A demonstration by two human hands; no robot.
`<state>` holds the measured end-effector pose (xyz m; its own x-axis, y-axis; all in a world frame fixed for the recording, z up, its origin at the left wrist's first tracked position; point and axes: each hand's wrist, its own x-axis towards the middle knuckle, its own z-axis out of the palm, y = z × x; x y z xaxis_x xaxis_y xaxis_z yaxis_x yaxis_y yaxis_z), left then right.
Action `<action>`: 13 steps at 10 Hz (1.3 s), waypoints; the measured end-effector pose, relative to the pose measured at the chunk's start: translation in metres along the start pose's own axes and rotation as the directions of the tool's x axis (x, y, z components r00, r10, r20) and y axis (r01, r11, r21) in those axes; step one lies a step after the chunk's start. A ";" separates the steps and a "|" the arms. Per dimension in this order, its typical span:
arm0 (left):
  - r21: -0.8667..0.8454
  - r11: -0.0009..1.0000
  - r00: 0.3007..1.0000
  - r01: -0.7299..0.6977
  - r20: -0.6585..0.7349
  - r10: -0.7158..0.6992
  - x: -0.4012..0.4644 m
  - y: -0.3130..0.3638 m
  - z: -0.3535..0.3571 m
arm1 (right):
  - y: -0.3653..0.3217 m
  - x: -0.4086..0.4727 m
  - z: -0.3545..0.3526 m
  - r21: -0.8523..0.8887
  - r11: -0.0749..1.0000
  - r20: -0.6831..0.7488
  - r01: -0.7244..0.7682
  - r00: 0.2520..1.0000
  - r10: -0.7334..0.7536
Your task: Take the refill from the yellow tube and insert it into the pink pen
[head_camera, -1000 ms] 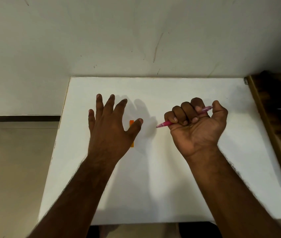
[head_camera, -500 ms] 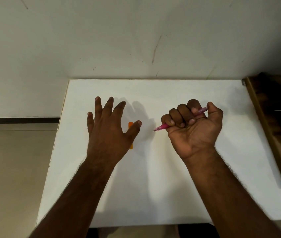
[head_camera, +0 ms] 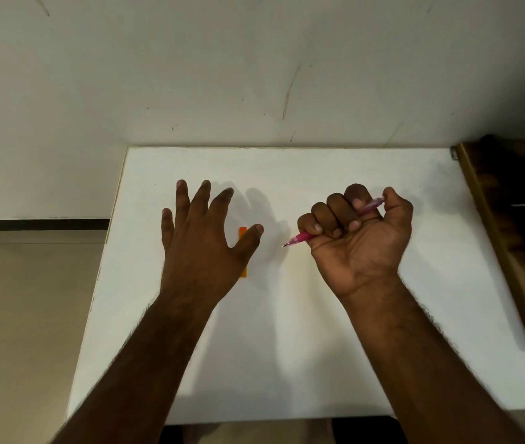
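Observation:
The pink pen (head_camera: 299,238) is gripped in the fist of my right hand (head_camera: 358,238); its tip points left and down, and its back end sticks out by the thumb. My left hand (head_camera: 205,238) hovers palm down with its fingers spread over the white table (head_camera: 286,347). Under that hand lies the yellow-orange tube (head_camera: 242,232), mostly hidden: only a short piece shows between thumb and forefinger and a bit below the thumb's base. The refill is not visible.
The table stands against a pale wall (head_camera: 254,75). A dark wooden piece of furniture (head_camera: 511,219) borders the table's right side. Tiled floor (head_camera: 24,315) lies beyond the left edge.
My right hand with the pen has drifted slightly left and toward me. The left hand stays spread over the tube, nearly still.

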<state>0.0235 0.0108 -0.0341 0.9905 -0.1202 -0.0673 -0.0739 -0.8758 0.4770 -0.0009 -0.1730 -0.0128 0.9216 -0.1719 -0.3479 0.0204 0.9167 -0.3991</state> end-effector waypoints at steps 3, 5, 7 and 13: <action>-0.001 1.000 1.000 -0.001 0.002 0.001 0.000 0.000 -0.002 | 0.001 0.000 0.001 -0.008 1.000 -0.007 -0.004 1.000 0.004; -0.002 1.000 1.000 0.001 0.006 -0.001 -0.002 0.001 -0.001 | 0.001 -0.001 0.001 -0.009 1.000 -0.003 -0.010 1.000 0.010; -0.010 1.000 1.000 0.000 0.001 0.000 -0.003 0.001 0.000 | 0.001 -0.001 0.001 -0.026 1.000 0.003 -0.008 1.000 0.008; -0.011 1.000 1.000 -0.003 0.002 0.003 -0.002 0.000 -0.001 | 0.001 -0.002 0.001 -0.012 1.000 -0.006 -0.009 1.000 0.009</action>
<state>0.0212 0.0112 -0.0332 0.9900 -0.1238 -0.0673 -0.0757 -0.8701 0.4871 -0.0021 -0.1710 -0.0114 0.9194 -0.1664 -0.3565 0.0076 0.9136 -0.4066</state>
